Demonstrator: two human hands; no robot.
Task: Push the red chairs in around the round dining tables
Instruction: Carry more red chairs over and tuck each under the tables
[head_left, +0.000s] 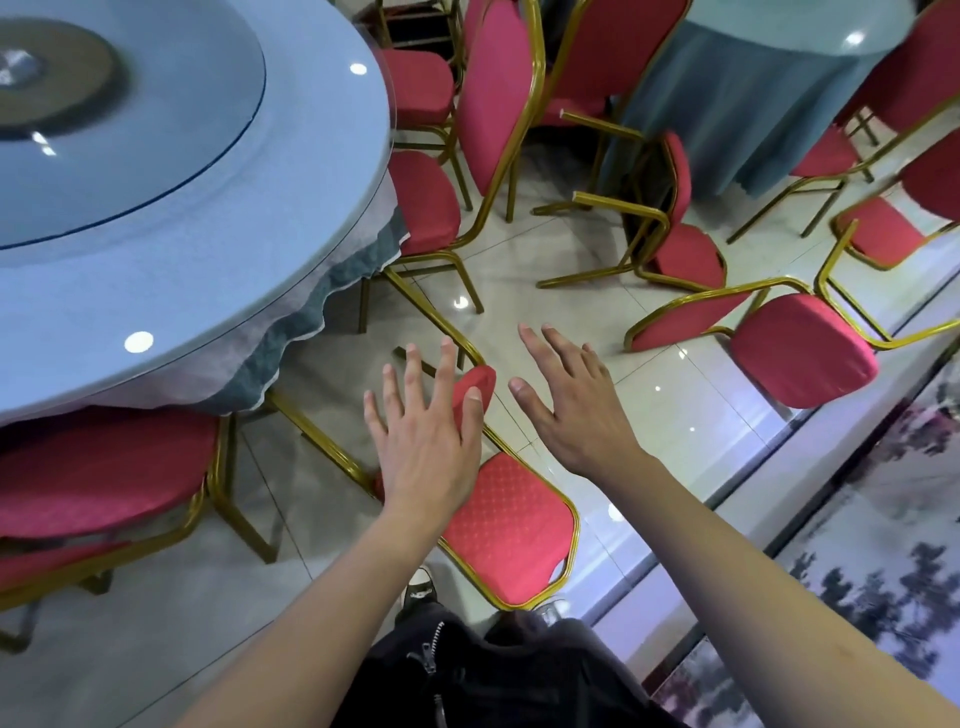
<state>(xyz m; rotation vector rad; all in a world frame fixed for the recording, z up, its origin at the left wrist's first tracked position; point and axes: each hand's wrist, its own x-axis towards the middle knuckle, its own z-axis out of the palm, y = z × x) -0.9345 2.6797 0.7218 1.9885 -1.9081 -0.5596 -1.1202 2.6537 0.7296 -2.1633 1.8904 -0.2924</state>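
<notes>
I am looking down at a round dining table (156, 218) with some red chairs tucked (98, 473) close to it, though several others (800, 348) are lying tipped over on the floor, so most of the work is remaining. Below me, one chair (511, 525) is lying on its side. My left hand (426, 431) and right hand (576, 405) are hovering over it, fingers spread, gripping nothing.

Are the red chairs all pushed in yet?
Not yet. One chair sits under the near round table. Both open hands, left hand and right hand, reach over a tipped chair. More fallen chairs lie by the far table.
</notes>
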